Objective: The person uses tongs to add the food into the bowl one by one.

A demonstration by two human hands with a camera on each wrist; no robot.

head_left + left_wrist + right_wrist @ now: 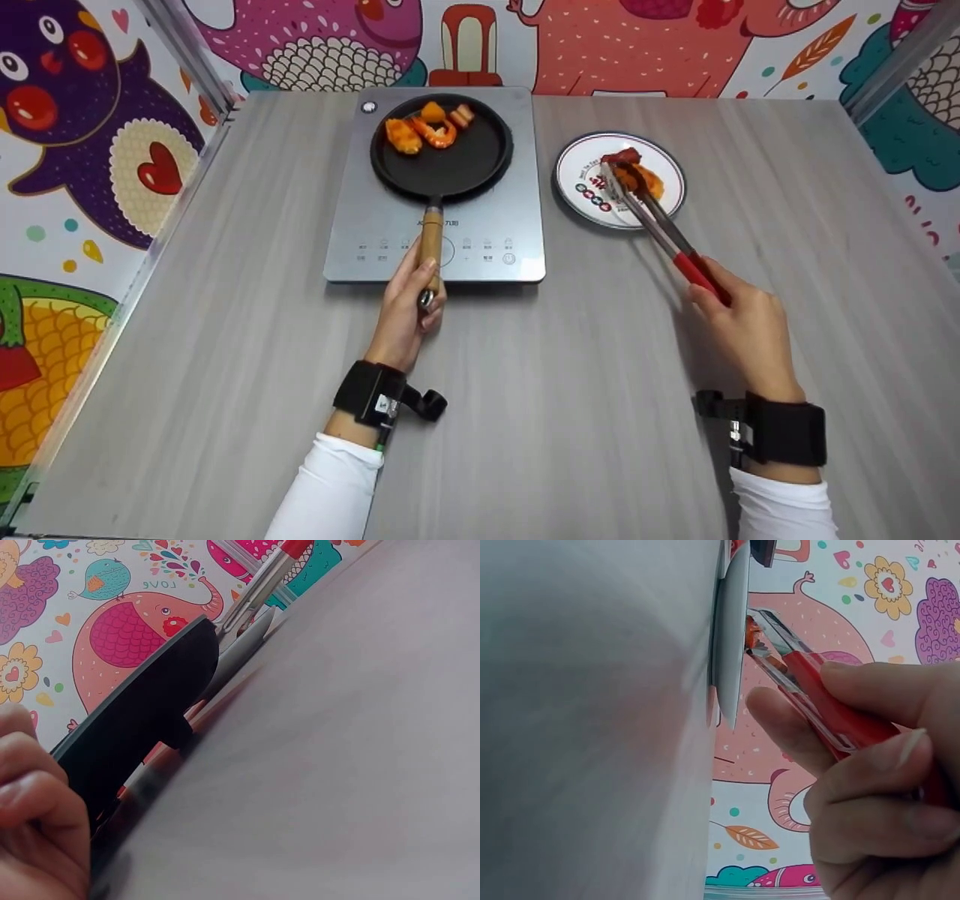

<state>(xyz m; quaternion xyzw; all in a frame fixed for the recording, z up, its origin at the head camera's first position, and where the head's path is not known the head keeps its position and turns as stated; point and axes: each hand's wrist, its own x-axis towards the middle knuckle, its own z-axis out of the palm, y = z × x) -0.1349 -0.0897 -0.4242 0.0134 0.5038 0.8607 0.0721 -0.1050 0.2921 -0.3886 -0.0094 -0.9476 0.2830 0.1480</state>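
Note:
My left hand [405,307] grips the wooden handle of a black frying pan [450,169]. The pan sits on a silver induction cooktop [352,225]. In the pan's far left part lie several food pieces, among them a curled orange shrimp [439,135]. My right hand [750,330] holds red-handled metal tongs [664,229], fingers wrapped round the grips, as the right wrist view also shows. The tong tips reach over a white plate [671,210] and touch or straddle orange and dark red food [649,180] there. Whether they pinch a piece cannot be told.
Both the cooktop and the plate stand on a grey wood-grain table [600,360], the plate right of the cooktop. Cartoon-printed wall panels [637,52] close off the back and sides. A metal frame edge [150,262] runs along the left.

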